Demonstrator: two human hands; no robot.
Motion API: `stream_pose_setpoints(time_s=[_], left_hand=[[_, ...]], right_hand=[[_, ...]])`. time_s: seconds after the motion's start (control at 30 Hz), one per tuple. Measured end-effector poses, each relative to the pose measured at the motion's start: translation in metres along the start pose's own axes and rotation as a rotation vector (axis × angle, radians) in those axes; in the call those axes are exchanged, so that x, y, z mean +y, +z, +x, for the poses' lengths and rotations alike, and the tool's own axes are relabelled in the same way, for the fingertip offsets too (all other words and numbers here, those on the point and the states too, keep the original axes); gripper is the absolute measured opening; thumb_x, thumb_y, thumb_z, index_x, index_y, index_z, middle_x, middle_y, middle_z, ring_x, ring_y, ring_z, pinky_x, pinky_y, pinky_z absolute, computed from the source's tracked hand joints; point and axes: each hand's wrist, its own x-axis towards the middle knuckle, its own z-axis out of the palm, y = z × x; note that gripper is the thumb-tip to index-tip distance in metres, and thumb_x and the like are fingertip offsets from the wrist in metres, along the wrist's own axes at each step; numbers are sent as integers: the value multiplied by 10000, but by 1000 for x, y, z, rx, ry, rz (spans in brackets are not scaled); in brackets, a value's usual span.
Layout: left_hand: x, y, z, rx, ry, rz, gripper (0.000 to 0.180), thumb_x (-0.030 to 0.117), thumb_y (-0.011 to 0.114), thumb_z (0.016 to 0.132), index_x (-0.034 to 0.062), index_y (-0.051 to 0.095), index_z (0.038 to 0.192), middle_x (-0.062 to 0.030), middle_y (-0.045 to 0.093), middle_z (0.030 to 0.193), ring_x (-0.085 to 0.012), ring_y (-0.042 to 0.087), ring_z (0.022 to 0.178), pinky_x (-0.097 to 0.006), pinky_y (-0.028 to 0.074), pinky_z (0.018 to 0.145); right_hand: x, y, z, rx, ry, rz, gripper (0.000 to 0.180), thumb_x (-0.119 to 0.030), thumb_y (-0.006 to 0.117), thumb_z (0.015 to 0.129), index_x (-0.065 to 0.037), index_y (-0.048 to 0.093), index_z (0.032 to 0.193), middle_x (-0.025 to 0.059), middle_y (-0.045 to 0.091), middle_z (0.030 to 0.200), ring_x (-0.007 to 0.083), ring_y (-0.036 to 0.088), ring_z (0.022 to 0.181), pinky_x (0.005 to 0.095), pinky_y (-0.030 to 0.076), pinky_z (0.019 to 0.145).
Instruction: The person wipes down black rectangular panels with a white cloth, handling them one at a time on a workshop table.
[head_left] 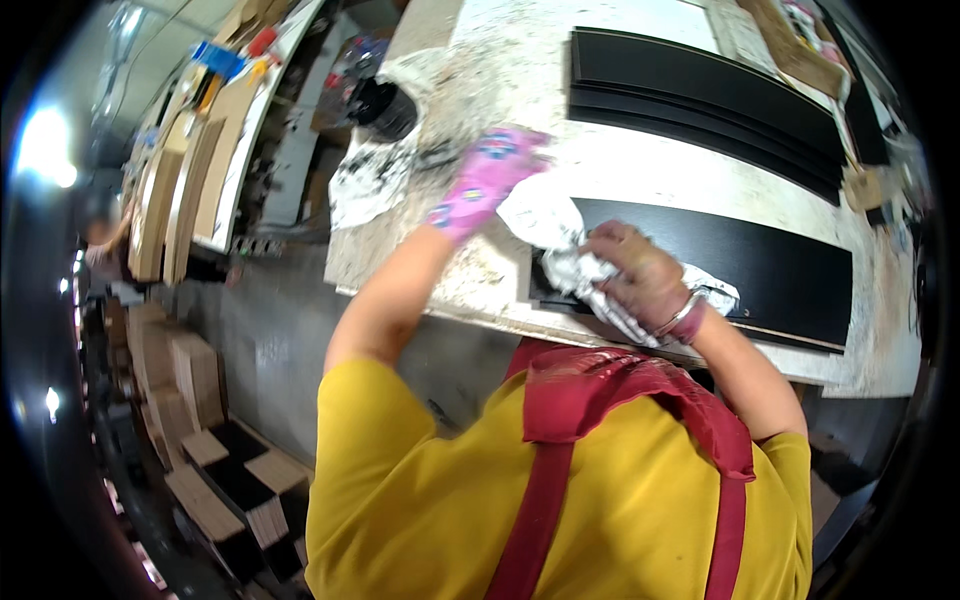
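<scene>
Black board (780,275), one: laid flat along the near edge of the worktop (475,300), its left end partly covered by a smudged white cloth (545,215). Right hand (640,275): the cloth was gripped in bent fingers and pressed over the board. Left hand (500,160), in a pink patterned glove: held over the worktop, left of the cloth; its fingers were blurred, so whether anything was gripped could not be told.

Handling note: the step was judged to be wiping; long, even strokes along the board's length were called for, with a clean fold turned outward and loose ends tucked in.

Surroundings: stacked black boards (690,90) were set just beyond, by which reach past the far edge might be hindered. A dark container (385,108) and a black-stained rag (365,190) were placed at the left; smears from the rag were best avoided.
</scene>
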Motion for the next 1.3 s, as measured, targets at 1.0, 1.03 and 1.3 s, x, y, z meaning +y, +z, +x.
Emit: stream_pose_setpoints(time_s=[1.0,1.03,1.3], left_hand=[[183,251,5,-310,-17,-971,552,67,592,928,39,339,1419,-81,504,1039,-149,581,894,-225,537,808],[186,262,3,-342,-139,-1172,583,73,601,926,25,312,1430,-106,503,1093,-172,579,962,-230,534,826],[196,327,65,-271,672,364,682,417,541,925,17,344,1441,-221,393,1436,-370,349,1355,-446,273,1124]], right_hand=[[39,-140,-131,912,76,1269,681,-253,710,796,-25,424,1370,53,560,1221,124,562,1069,288,448,904],[55,-138,-142,925,17,1289,532,-227,643,870,-43,466,1336,62,588,1192,143,574,1073,309,458,933],[117,-244,-291,1191,357,792,431,-226,608,911,-51,512,1292,89,618,1059,162,592,854,303,521,841]])
